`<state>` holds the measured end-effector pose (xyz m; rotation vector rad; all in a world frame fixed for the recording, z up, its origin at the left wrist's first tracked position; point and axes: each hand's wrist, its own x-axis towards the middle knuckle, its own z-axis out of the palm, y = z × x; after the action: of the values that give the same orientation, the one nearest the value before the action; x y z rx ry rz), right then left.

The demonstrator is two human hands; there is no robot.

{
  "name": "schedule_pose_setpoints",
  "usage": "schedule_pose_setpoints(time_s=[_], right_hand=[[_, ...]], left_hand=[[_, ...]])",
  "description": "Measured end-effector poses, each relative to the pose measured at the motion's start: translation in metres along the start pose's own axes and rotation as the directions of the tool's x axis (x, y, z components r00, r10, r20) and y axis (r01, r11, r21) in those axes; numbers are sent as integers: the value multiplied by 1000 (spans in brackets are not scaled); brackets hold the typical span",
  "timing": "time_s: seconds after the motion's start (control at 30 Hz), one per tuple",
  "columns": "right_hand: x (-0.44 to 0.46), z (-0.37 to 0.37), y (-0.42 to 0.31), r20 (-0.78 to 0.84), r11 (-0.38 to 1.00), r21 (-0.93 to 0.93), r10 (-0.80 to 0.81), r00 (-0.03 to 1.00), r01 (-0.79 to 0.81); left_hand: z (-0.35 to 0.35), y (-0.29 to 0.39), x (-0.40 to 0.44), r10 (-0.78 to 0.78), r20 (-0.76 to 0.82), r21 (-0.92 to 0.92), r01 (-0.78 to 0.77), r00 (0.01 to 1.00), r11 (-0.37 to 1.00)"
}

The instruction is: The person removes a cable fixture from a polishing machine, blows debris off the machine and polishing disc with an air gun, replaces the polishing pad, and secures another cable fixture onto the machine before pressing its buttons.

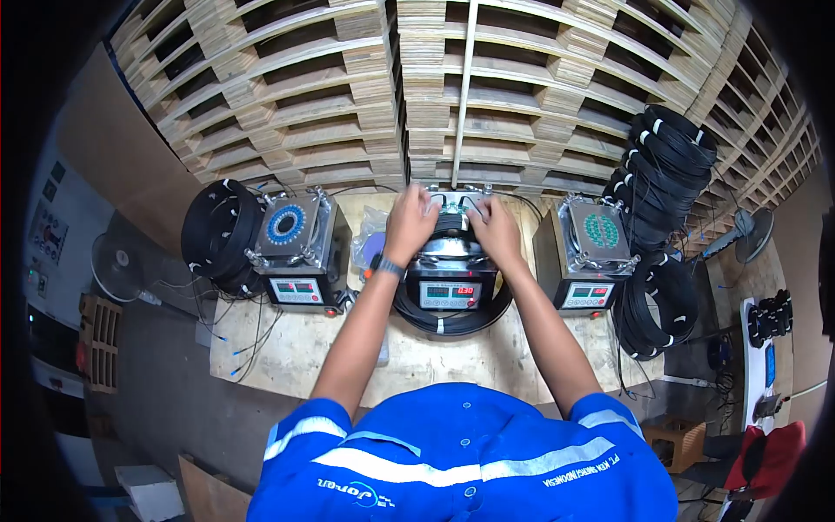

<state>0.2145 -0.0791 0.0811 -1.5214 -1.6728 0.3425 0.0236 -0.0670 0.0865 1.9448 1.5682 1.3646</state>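
The middle benchtop machine has a lit red display and a row of round buttons. Both hands are over its top. My left hand, with a dark wristwatch, curls its fingers at the top's left edge. Opposite it, my right hand has bent fingers pressed together by the right edge. Short black curved pieces show beside the fingertips of both hands; what the fingers hold is too small to tell. A black cable bundle lies between the hands, and a cable coil rings the machine's base.
A left machine carries a ring of blue pieces; a right machine carries green ones. Black cable coils stand at left, with taller stacks at right. Wooden pallets rise behind the plywood table.
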Motion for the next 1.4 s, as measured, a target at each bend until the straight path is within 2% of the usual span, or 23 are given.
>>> schedule_pose_setpoints(time_s=[0.07,0.1,0.13,0.17,0.2,0.23,0.33,0.37,0.5,0.53,0.63,0.73,0.77,0.9,1.0,1.03,1.13,1.17,1.2,1.33,1.4], right_hand=[[27,26,13,35,986,-161,-33,999,39],[38,41,26,56,983,-165,-72,996,80],[46,51,29,137,991,-128,57,989,-40],[53,60,34,220,981,-100,182,958,-163],[55,63,34,194,988,-70,147,970,-135],[57,64,37,187,986,-81,159,969,-146],[61,71,48,167,976,-23,217,962,-217],[64,74,53,196,971,-81,235,952,-223],[70,75,49,189,974,-141,203,961,-178],[70,72,47,210,979,-180,129,969,-91],[66,62,46,245,986,-166,40,969,1],[66,56,37,293,973,-201,167,941,-110],[65,56,35,252,977,-186,153,956,-107],[66,59,41,274,975,-214,127,953,-69],[66,56,41,304,980,-188,127,944,-72],[64,58,40,246,974,-199,160,956,-111],[64,61,39,217,968,-202,190,957,-147],[65,59,43,263,981,-176,130,956,-85],[65,56,44,291,987,-152,95,952,-52],[63,53,35,258,975,-155,195,946,-159],[64,56,38,270,979,-143,177,946,-142]], left_hand=[[27,-22,26,224,-29,276,-208,974,938],[40,-28,31,165,23,290,-165,986,943],[59,-50,42,36,186,236,-80,982,968],[74,-61,45,-155,285,159,113,946,981],[75,-59,43,-84,246,176,41,966,983],[79,-57,41,-197,172,112,179,965,977],[79,-55,34,-218,131,73,210,967,975],[80,-56,33,-176,97,96,167,980,981],[86,-61,41,-204,148,267,160,968,950],[84,-61,44,-215,173,274,163,961,948],[84,-60,47,-246,186,307,181,951,934],[82,-60,46,-196,155,303,143,968,942],[82,-61,46,-184,151,306,131,971,943],[80,-59,44,-103,168,322,44,980,946],[79,-56,43,-113,160,349,51,981,936],[78,-57,44,-104,159,317,49,982,947],[76,-55,44,-104,169,337,41,980,941],[77,-54,44,-166,182,375,88,969,923],[80,-59,43,-148,153,361,84,977,929],[80,-61,45,-160,171,380,85,972,921],[77,-56,44,-141,198,367,60,970,928]])
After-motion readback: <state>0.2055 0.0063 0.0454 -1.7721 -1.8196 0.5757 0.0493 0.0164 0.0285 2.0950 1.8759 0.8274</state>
